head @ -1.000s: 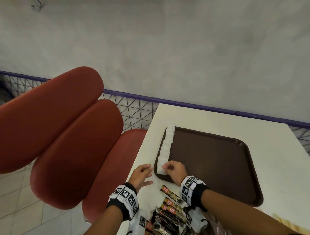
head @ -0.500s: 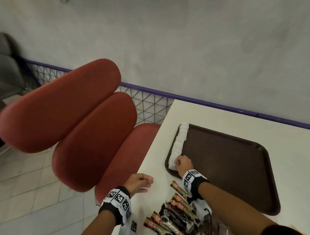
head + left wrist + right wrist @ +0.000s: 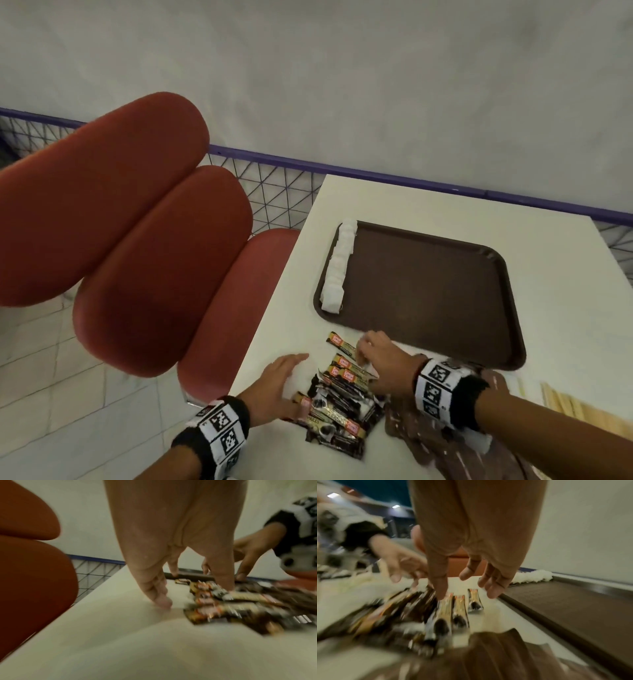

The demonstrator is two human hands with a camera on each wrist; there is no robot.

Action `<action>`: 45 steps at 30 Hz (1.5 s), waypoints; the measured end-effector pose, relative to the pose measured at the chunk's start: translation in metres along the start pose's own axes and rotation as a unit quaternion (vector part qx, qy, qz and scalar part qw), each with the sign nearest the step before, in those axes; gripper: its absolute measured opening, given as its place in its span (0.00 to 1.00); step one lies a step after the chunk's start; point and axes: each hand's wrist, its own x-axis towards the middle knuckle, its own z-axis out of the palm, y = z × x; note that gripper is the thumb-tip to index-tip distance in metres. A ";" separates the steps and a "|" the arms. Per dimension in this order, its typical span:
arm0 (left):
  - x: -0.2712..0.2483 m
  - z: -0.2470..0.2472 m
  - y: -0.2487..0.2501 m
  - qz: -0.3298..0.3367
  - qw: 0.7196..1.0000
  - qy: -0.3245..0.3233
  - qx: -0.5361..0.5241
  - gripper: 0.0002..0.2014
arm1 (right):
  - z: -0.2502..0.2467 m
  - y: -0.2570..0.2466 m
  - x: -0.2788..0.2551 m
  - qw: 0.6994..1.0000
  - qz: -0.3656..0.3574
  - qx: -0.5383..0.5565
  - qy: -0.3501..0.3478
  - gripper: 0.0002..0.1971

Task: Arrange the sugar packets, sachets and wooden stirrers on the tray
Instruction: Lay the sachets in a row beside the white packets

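Right hand [image 3: 380,359] now off one tray [image 3: 479,359], onto sachets [image 3: 342,407].

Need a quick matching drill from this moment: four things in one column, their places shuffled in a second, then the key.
1. sugar packets
2. sachets
3. stirrers
4. right hand

A. on the table, at the frame's right edge
B. in a row along the tray's left rim
C. piled on the table, near side of the tray
D. fingers down over the pile

Pairs: 1-B, 2-C, 3-A, 4-D
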 end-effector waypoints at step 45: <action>0.016 0.018 -0.001 0.089 0.986 0.065 0.128 0.35 | 0.042 -0.043 0.046 0.987 0.160 0.005 0.020 0.23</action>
